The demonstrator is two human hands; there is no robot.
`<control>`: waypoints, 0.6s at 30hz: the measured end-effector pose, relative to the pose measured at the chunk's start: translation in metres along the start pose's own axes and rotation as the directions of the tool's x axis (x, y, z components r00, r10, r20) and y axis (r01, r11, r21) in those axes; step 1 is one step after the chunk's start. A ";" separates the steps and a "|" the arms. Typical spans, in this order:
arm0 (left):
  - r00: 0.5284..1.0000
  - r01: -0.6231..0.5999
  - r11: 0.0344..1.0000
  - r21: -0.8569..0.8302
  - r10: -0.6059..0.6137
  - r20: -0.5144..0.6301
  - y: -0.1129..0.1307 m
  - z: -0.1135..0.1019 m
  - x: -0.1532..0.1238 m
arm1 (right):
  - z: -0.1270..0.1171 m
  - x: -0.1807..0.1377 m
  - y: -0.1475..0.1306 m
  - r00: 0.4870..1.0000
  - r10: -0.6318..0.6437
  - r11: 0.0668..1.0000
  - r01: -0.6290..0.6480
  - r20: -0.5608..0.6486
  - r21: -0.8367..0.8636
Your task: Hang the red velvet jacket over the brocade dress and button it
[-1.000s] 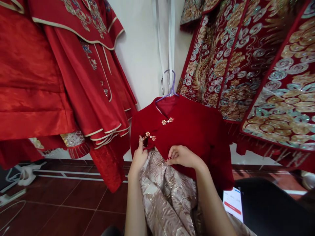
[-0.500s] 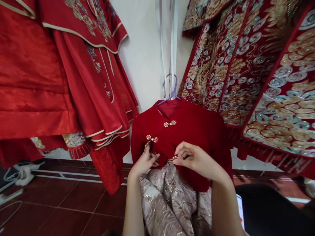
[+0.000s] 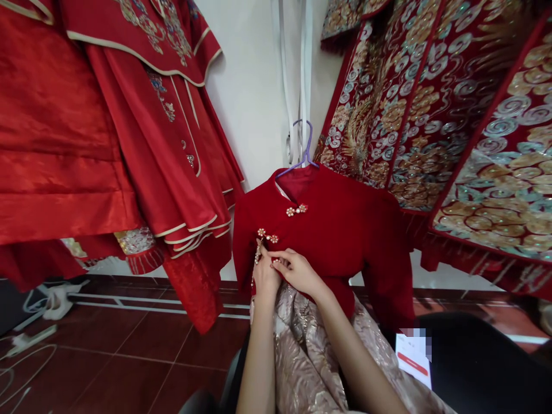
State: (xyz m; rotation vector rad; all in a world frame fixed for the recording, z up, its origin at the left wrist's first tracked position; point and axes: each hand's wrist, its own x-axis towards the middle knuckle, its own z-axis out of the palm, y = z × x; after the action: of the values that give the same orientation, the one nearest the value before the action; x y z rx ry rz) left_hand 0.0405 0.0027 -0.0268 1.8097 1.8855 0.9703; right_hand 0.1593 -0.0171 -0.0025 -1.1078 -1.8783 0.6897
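Note:
A red velvet jacket hangs on a purple hanger. Flower-shaped pearl fasteners join it at the collar and the upper side of the chest. My left hand is closed on the jacket's side edge, beside a beaded tassel; its fingertips are partly covered. Close against it, my right hand pinches a lower pearl fastener on the front flap. A shiny pale brocade skirt lies below the jacket, under my forearms.
Red garments with pale trim hang on the left, and heavily embroidered ones on the right. A black seat stands at lower right with a white card or screen by it. Cables and a power strip lie on the tiled floor.
My right hand has moved left with the lower fastener, bringing the front flap across to my left hand. The view has shifted slightly, and more of the white card or screen shows.

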 end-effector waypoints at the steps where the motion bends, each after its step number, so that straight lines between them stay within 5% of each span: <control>1: 0.998 -0.052 0.998 -0.031 0.052 0.020 -0.003 0.001 0.001 | 0.002 0.002 0.006 0.999 0.025 0.999 -0.026 -0.027 -0.029; 4: 0.969 -0.192 0.965 -0.177 0.215 0.121 -0.016 -0.005 0.003 | -0.001 0.005 0.017 0.995 0.088 0.992 -0.092 -0.047 -0.092; 9: 0.911 -0.116 0.925 -0.361 0.244 0.333 -0.035 -0.030 -0.003 | -0.011 0.001 0.016 0.979 0.199 0.969 -0.203 -0.037 -0.144; 18: 0.950 -0.214 0.931 -0.295 0.269 0.159 -0.028 -0.021 0.001 | -0.013 0.001 0.023 0.987 0.161 0.974 -0.162 -0.019 -0.161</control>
State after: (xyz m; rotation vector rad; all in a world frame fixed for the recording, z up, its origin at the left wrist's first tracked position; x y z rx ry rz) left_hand 0.0057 0.0000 -0.0308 1.9168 1.3568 1.0323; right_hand 0.1806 -0.0051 -0.0138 -1.3770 -1.8800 0.6301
